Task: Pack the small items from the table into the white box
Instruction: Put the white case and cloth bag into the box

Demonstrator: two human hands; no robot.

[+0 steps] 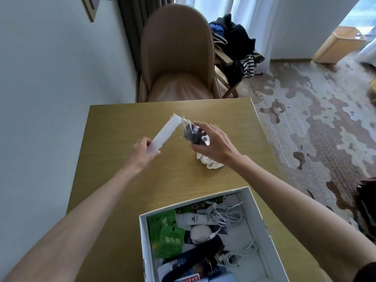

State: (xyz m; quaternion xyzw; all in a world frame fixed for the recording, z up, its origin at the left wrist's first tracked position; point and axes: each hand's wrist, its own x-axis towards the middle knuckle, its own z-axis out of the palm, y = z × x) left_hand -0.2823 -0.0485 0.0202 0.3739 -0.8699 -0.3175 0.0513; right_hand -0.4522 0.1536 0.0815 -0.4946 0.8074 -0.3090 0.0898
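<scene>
Your left hand (pixel 142 152) grips a white bar (pixel 165 133) — your right hand's (pixel 215 147) fingers close around a dark clear-wrapped packet (pixel 195 133) above the worktop (pixel 114 127); the white box (pixel 258 210) sits nearer you.

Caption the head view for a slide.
Left hand holds a white case, right hand grips a clear bag; white box part-filled.

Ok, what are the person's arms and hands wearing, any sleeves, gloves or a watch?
Nothing on the left hand or the right hand: no gloves, rings or watch visible. Both forearms are uncovered. Only a dark sleeve edge shows, on the right arm at the bottom right corner.
</scene>
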